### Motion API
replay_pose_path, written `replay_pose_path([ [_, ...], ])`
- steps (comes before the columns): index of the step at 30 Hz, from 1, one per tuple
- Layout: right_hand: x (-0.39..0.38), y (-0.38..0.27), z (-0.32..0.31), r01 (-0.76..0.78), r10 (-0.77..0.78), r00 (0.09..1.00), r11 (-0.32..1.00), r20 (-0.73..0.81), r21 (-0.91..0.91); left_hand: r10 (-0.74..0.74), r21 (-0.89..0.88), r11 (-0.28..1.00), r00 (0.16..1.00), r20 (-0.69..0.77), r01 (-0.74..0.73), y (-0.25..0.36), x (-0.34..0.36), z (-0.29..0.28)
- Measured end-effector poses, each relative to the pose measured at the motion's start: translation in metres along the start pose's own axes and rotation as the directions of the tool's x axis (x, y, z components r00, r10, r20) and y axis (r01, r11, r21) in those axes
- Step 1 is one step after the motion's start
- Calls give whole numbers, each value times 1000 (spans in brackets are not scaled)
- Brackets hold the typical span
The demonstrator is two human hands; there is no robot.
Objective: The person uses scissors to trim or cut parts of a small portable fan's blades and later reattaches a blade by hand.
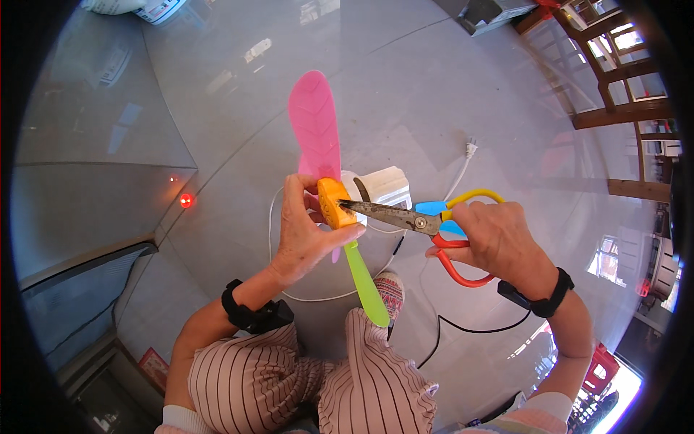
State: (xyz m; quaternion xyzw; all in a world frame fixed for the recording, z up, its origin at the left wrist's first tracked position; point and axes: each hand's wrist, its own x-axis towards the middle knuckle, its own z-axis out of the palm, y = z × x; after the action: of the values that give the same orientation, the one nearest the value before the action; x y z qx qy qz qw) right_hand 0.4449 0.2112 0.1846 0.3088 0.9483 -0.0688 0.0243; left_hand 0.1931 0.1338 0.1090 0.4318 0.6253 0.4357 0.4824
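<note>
My left hand (303, 231) is closed around the orange hub (332, 210) of a small fan blade set, thumb along its lower edge. A pink blade (316, 123) points away from me and a green blade (367, 286) points toward me. Blue pieces (431, 207) show on the right, partly behind the scissors. In my right hand (499, 239) is a pair of scissors (390, 215) with a yellow and a red handle. Their worn, dark tip touches the face of the hub. Behind the hub sits a white housing (387, 186), partly covered.
A white cord loops over the grey floor, its plug (470, 148) lying at the upper right. Nearer me runs a black cord (477, 330). A patterned shoe (390, 293) is below the fan. Wooden shelving (629, 112) stands right; a red light (186, 200) glows left.
</note>
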Motion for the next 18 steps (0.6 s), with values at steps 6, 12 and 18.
replay_pose_path([
  [6, 6, 12, -3, 36, -47, 996, 989, 70, 143, -51, -35, 998, 996, 68, 53, -9, -2, 1],
  [12, 3, -7, -10, -5, 4, 1000, 997, -24, -71, -78, -40, 996, 995, 65, 81, -12, -3, -2],
  [18, -2, -16, -2, -68, 56, 993, 992, -108, -109, -66, 60, 996, 997, 50, 63, -7, -3, -2],
])
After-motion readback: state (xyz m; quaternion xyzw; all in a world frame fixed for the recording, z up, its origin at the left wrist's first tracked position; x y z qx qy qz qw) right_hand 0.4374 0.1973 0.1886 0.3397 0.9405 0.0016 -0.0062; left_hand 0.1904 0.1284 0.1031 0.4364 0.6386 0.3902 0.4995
